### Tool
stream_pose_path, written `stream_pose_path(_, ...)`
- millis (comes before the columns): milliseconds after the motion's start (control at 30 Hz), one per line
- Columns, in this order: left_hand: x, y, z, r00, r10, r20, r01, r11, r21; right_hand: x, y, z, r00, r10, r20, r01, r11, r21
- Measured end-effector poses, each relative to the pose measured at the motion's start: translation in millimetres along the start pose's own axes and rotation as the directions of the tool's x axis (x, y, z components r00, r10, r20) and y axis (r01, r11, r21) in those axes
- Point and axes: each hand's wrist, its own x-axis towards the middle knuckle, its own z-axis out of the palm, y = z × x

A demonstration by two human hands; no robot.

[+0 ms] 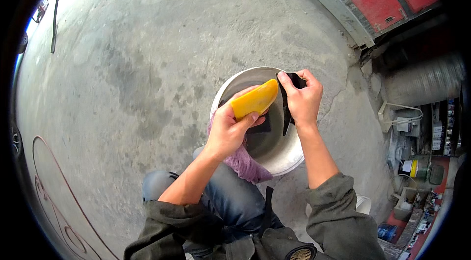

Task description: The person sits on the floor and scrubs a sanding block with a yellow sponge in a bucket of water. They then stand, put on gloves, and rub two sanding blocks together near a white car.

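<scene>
I see the left hand [226, 130] gripping a yellow bar [255, 99] over the basin [284, 154]; at 3 o'clock, the right hand [303, 100] pinches a black cloth [287, 112] for rubbing.

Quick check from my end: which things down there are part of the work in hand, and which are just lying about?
In hand:
left hand holding yellow bar
right hand pinching black cloth
white basin under both
pink cloth on the knee

Lying about:
black cable on concrete floor
red door
cluttered shelves

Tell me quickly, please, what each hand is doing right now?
Left hand: closed on a yellow bar.
Right hand: closed on a black cloth.
</scene>
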Motion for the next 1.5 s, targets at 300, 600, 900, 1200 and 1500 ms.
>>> stream_pose_path(300, -5, 19, 13, 0.986, -0.166, 0.011, 0.156, 0.899, -0.408, -11, -29, 0, 1.000, 0.000, 0.021, -0.004, 0.983, 0.183)
stream_pose_path(600, -2, 23, 6, 0.990, -0.140, 0.016, 0.129, 0.855, -0.502, -1, -35, 2, 0.947, 0.264, 0.182, -0.317, 0.858, 0.405)
stream_pose_path(900, 2, 23, -8, 0.990, -0.115, -0.085, 0.050, 0.835, -0.549, -15, -36, 9, 0.976, 0.119, 0.181, -0.180, 0.912, 0.369)
stream_pose_path(1200, 10, 20, -5, 0.997, 0.056, -0.046, -0.073, 0.726, -0.684, -57, -49, 51, 0.962, -0.148, 0.231, 0.112, 0.980, 0.162)
stream_pose_path(1500, 11, 18, -3, 0.990, 0.080, -0.114, -0.136, 0.731, -0.669, -62, -40, 62, 0.985, -0.125, 0.122, 0.104, 0.980, 0.169)
